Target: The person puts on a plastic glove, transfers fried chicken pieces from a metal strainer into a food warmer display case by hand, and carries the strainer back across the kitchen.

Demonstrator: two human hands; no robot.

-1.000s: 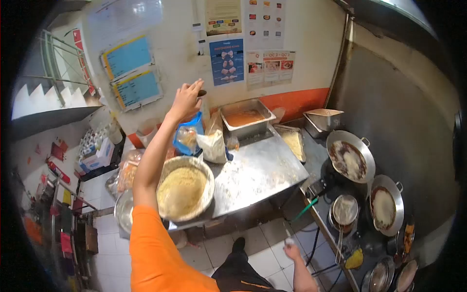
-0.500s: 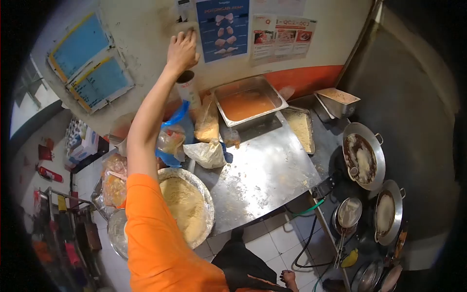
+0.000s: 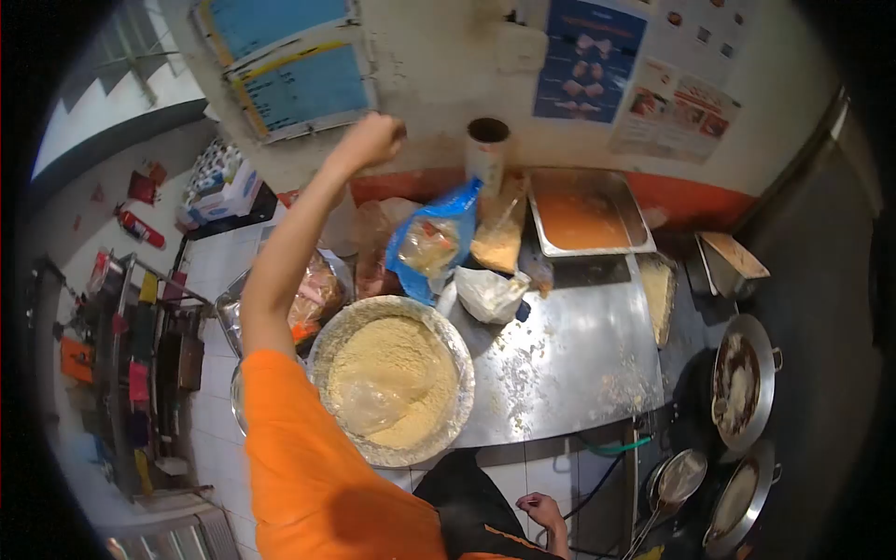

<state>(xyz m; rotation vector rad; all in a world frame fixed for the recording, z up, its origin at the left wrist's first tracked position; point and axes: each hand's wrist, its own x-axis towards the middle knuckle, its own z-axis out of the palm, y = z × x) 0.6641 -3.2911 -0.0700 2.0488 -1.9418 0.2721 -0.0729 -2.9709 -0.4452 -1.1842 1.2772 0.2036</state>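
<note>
My left hand (image 3: pixel 371 142) is raised in front of the wall at the end of an outstretched arm. Its fingers are curled in and nothing shows in them. Below the arm, a large round metal bowl (image 3: pixel 464 378) holds pale yellow flour-like crumbs (image 3: pixel 397 359), with a clear plastic bag or scoop-like thing (image 3: pixel 369 392) lying in them. My right hand (image 3: pixel 541 511) hangs low beside my dark apron, fingers loosely bent and apart, holding nothing I can see. A white switch-like box (image 3: pixel 521 47) is on the wall right of my left hand.
On the steel table (image 3: pixel 579 364) stand a blue plastic bag (image 3: pixel 401 252), a white bag (image 3: pixel 490 294), a bag of orange crumbs (image 3: pixel 499 233), a tall can (image 3: pixel 487 154) and a tray of orange liquid (image 3: pixel 583 219). Woks (image 3: pixel 747 383) of frying oil and a strainer (image 3: pixel 681 476) are at right.
My left hand has come away from the box on the wall and moved left and down, its fingers curling in. The view has turned left, showing more of the bowl.
</note>
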